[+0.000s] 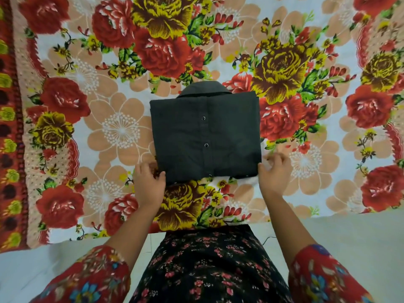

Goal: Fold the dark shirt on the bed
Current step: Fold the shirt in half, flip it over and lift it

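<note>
Head cam, looking straight down. The shirt [205,136] is dead centre of the frame, flat on the bed [109,127], and tbh it already looks pretty much folded: a neat dark block with the collar [204,89] poking out at the top edge and a row of snaps [206,145] running top to bottom down the middle. So the long axis runs away from me, collar at the far end, with the bottom edge closest to my body.

Both hands sit at that bottom edge, one per corner. My left hand [148,184] is at the lower left corner with the thumb right up against the fabric and the fingers curled in along the side edge. Can't tell from this angle if it's actually pinching cloth or just cupping the corner. My right hand [273,173] is at the lower right corner, fingers loose and spread, thumb touching the edge, holding nothing afaict.

Neither hand is nearer than the other, it's symmetric, and the shirt lies straight ahead of both, between them and toward the top of the frame.

My guess is what's left is squaring up, or maybe one more fold bringing the near edge up toward the collar. If so, both corners need to lift together or the block will skew off the snap line.
</note>
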